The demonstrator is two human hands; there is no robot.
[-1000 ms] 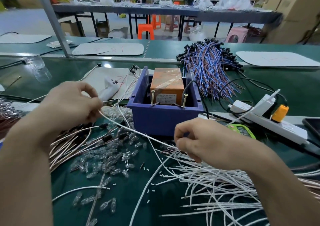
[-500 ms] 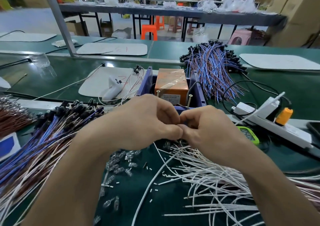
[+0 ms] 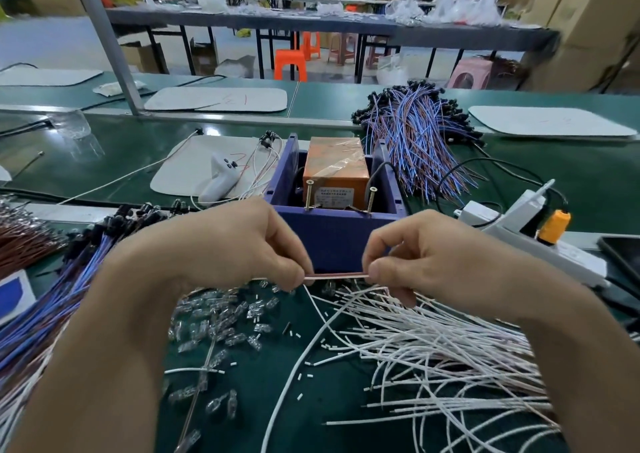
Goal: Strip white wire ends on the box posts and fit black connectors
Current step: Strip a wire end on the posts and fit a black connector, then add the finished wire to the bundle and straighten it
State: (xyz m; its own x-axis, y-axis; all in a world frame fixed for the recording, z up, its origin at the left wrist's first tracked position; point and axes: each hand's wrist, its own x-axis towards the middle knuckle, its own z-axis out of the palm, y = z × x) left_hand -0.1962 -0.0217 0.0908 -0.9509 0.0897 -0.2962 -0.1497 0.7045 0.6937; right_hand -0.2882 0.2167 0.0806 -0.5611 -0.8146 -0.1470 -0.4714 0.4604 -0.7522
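Note:
My left hand [image 3: 235, 248] and my right hand [image 3: 426, 258] each pinch one end of a short stretch of white wire [image 3: 336, 276], pulled straight between them in front of the purple box [image 3: 332, 237]. Two brass screw posts [image 3: 308, 196] stand upright at the box's front rim, with an orange block [image 3: 336, 168] behind them. A heap of white wires [image 3: 433, 348] lies under my right hand. Wires with black connectors [image 3: 114, 224] lie at the left.
Clear small caps [image 3: 221, 321] and cut white insulation bits lie scattered on the green mat. A blue and brown wire bundle [image 3: 415, 140] sits behind the box. A white power strip with an orange plug [image 3: 550, 227] lies at the right, a white handheld tool [image 3: 218, 178] at the back left.
My hands, which met fingertip to fingertip in front of the box, have drawn apart sideways, and a straight length of wire now shows between them.

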